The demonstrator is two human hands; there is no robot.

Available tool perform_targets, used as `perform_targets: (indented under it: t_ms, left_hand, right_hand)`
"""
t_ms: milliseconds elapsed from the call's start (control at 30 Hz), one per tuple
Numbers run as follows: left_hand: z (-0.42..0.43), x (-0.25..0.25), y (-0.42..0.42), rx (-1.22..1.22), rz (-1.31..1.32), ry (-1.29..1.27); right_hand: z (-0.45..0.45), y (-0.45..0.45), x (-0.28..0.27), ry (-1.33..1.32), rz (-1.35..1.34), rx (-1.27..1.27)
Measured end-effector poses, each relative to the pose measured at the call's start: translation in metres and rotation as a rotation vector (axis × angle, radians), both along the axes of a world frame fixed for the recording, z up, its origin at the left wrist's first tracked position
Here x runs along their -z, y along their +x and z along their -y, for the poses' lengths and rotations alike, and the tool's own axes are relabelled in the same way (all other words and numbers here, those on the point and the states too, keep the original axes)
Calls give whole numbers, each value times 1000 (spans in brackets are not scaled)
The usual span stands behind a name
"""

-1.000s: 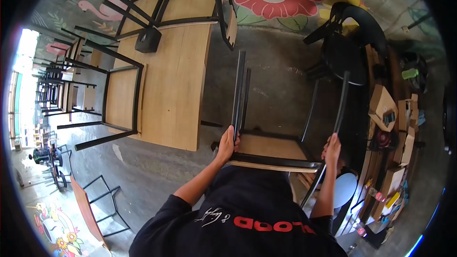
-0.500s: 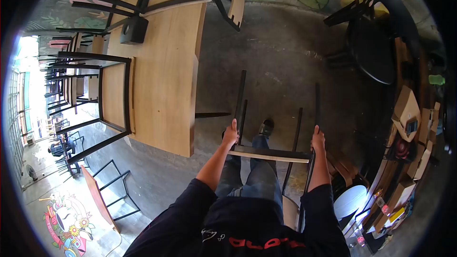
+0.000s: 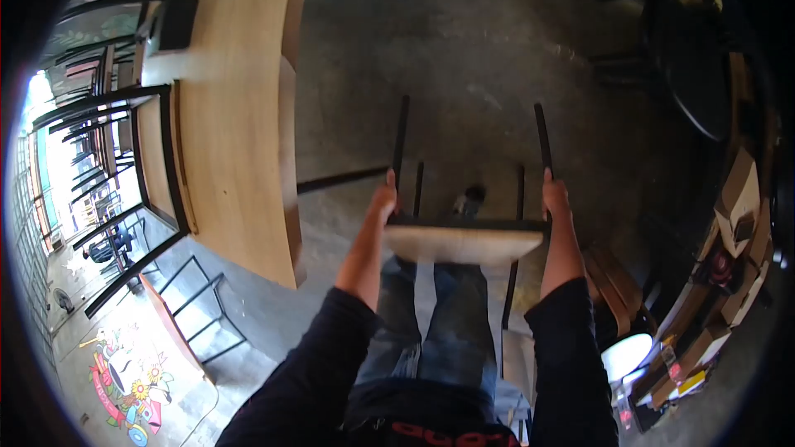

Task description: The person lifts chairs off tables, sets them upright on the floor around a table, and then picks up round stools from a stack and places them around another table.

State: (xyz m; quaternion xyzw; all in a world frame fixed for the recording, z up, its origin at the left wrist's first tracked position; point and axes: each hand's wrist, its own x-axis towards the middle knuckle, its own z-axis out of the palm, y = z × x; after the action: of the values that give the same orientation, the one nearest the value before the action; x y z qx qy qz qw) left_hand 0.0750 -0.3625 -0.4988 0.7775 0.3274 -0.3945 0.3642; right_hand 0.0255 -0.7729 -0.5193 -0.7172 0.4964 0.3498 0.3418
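Observation:
Between my hands is a chair (image 3: 464, 245) with a pale wooden panel and a black metal frame, its bars pointing forward over the floor. My left hand (image 3: 385, 197) wraps round the frame's left bar, thumb along the top. On the opposite side my right hand (image 3: 556, 195) is closed round the right bar. The wooden panel lies across in front of my thighs, off the floor as far as I can see. Part of the frame's lower side is hidden behind the panel and my legs.
A long wooden table (image 3: 240, 141) stands at left, with an upturned chair (image 3: 156, 157) and a black box (image 3: 172, 23) on it. Another chair (image 3: 186, 323) is behind. At right are a black round-seated chair (image 3: 687, 66), a white round top (image 3: 627, 356) and cluttered shelves (image 3: 737, 223).
The chair and both hands have risen, and its wooden panel has tilted to show more of its face. My view has shifted, with the table now further left.

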Motion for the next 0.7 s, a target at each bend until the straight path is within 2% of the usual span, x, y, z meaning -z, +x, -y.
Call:
perform_targets:
  t_ms: [67, 100, 167, 233, 333, 367, 400, 433, 500, 567, 633, 700]
  left_hand:
    - [-12, 11, 13, 8, -4, -78]
    - [-10, 15, 21, -122, -31, -145]
    - [-15, 20, 29, -97, -39, -186]
    - [-9, 2, 48, -93, -60, -199]
    - [-6, 5, 73, -86, -92, -179]
    - [-7, 11, 80, 64, 69, -96]
    - [10, -17, 88, 247, 429, -48]
    - [32, -68, 95, 426, 772, 5]
    - [59, -162, 113, 467, 897, -218]
    - [63, -249, 117, 718, 1080, -120]
    - [35, -285, 132, 890, 1333, 34]
    - [6, -300, 158, 877, 1387, 289]
  right_hand:
    - [-1, 3, -2, -15, -24, -36]
    - [-1, 8, 5, -55, -18, -40]
    - [-3, 6, 16, -114, -14, -55]
    - [-2, 13, 32, -161, 17, -78]
    - [1, 24, 47, -333, 70, -159]
    - [4, 35, 47, -311, 73, -150]
    - [8, 51, 34, -287, 74, -143]
    - [5, 60, 27, -257, 60, -142]
    - [10, 79, 24, -232, 34, -159]
    - [14, 93, 19, -204, 26, -139]
    - [14, 106, 16, -169, 38, -93]
    - [22, 111, 34, -153, 44, -78]
